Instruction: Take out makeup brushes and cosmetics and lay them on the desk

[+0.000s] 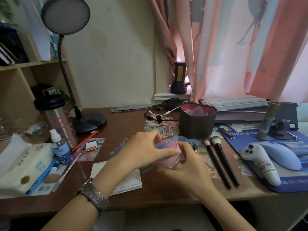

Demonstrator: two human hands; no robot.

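A round cosmetic jar (166, 153) with a pink lid and clear body sits between both hands above the middle of the brown desk (130, 124). My left hand (145, 150) grips its lid from the left; my right hand (186, 165) holds its body from below and right. Two black-handled makeup brushes (220, 164) lie side by side on the desk to the right of the hands, bristles pointing away. A smaller brush tip (195, 147) shows just behind my right hand. A dark heart-shaped box (196, 125) with a pink lining stands open behind them.
A desk lamp (88, 120), steel tumbler (58, 119), spray bottle (60, 150) and tissue pack (21, 164) crowd the left. A mouse (283, 154), white wrist rest (260, 160) and blue mouse pad (291, 184) lie right. Keyboard (233, 101) and cables (158, 114) sit at the back.
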